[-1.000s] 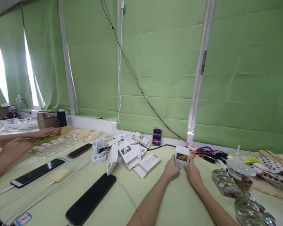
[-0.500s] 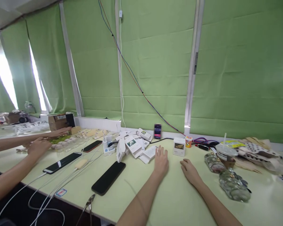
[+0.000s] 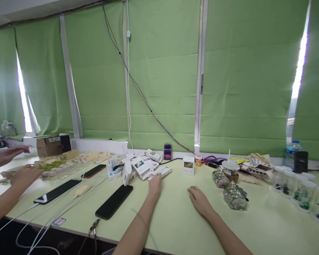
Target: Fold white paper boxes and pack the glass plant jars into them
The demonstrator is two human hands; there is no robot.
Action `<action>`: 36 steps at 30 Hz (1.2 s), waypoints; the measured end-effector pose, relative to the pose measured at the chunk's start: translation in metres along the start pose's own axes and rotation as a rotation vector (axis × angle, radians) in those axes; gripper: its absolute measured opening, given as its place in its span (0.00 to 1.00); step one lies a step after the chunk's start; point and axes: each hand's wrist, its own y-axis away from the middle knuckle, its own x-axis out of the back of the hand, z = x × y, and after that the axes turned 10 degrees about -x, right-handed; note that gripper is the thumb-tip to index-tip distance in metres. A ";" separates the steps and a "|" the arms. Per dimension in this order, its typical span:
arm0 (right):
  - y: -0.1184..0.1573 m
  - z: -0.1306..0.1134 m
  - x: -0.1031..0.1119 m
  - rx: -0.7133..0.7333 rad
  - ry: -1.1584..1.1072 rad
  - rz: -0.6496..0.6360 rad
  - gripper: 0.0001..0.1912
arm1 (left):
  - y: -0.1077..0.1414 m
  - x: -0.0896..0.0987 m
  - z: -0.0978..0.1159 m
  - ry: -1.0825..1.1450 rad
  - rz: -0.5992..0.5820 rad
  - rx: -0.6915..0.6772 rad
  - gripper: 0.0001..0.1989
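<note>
My left hand is at the front of the pile of white boxes, its fingers closed on a small flat white box. The hand partly hides this box's near end. Right of it, my right hand rests on the table with fingers loosely extended and nothing in it. Beyond the right hand, a white box with a brown picture stands upright. More white boxes with printed pictures lie heaped behind my left hand.
A black phone lies left of my left arm. Glass jars and a lidded cup with a straw stand right. Clear containers line the far right. Another person's hands work at the left beside green and pale round pieces.
My view has turned to the right. My left hand has moved onto the flat white box and closed its spread fingers. The right hand stays on the table. The other person's far hand has lifted.
</note>
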 end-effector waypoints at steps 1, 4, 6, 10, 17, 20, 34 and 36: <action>0.000 -0.001 0.001 -0.006 -0.027 0.001 0.17 | 0.000 0.000 0.002 0.070 0.026 -0.004 0.12; -0.002 -0.003 0.004 -0.036 -0.130 0.014 0.17 | 0.002 -0.004 0.010 0.315 0.115 -0.001 0.07; -0.005 -0.004 0.005 -0.070 -0.215 0.031 0.16 | 0.003 -0.009 0.014 0.498 0.165 0.031 0.05; -0.011 -0.008 0.004 -0.160 -0.403 0.025 0.22 | 0.008 -0.018 0.017 0.824 0.162 0.137 0.11; -0.008 -0.015 0.006 -0.199 -0.760 -0.042 0.44 | 0.019 -0.026 0.021 1.107 -0.034 0.225 0.09; -0.007 -0.015 0.011 -0.212 -0.891 0.040 0.52 | 0.027 -0.026 0.026 1.144 -0.192 0.208 0.12; -0.005 -0.022 0.018 -0.057 -0.684 0.113 0.28 | 0.043 -0.032 0.049 0.777 -0.397 -0.232 0.24; -0.004 -0.021 0.015 -0.058 -0.686 0.065 0.31 | 0.043 -0.035 0.047 0.796 -0.392 -0.221 0.23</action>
